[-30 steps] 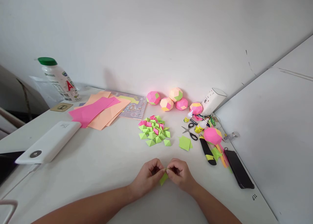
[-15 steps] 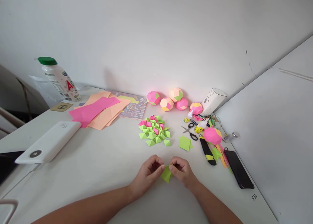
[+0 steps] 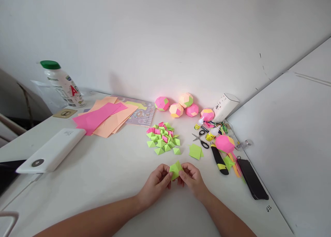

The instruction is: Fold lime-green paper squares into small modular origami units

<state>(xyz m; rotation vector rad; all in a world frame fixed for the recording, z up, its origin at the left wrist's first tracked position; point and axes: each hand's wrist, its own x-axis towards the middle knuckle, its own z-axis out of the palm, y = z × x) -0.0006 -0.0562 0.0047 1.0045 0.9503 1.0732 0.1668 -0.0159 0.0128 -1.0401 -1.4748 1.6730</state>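
Observation:
A small creased piece of green paper (image 3: 176, 169) is pinched between both hands just above the white table. My left hand (image 3: 157, 183) grips its left edge, thumb in front and fingers behind. On the right edge my right hand (image 3: 192, 180) holds it the same way. Beyond the hands sits a heap of small folded green and pink paper pieces (image 3: 162, 139). A short stack of flat green paper squares (image 3: 196, 151) lies to the right of that heap, near my right hand.
Scissors (image 3: 201, 139), glue bottles (image 3: 212, 133), a black and yellow cutter (image 3: 219, 159) and a phone (image 3: 252, 178) lie to the right. Several paper balls (image 3: 176, 110) line the wall. Coloured sheets (image 3: 99, 116), a white power bank (image 3: 51, 150) and a bottle (image 3: 63, 85) are at left.
The green paper has turned upward, from hanging below my fingertips to standing above them. My fingers have shifted to its lower sides, and the hands have barely moved.

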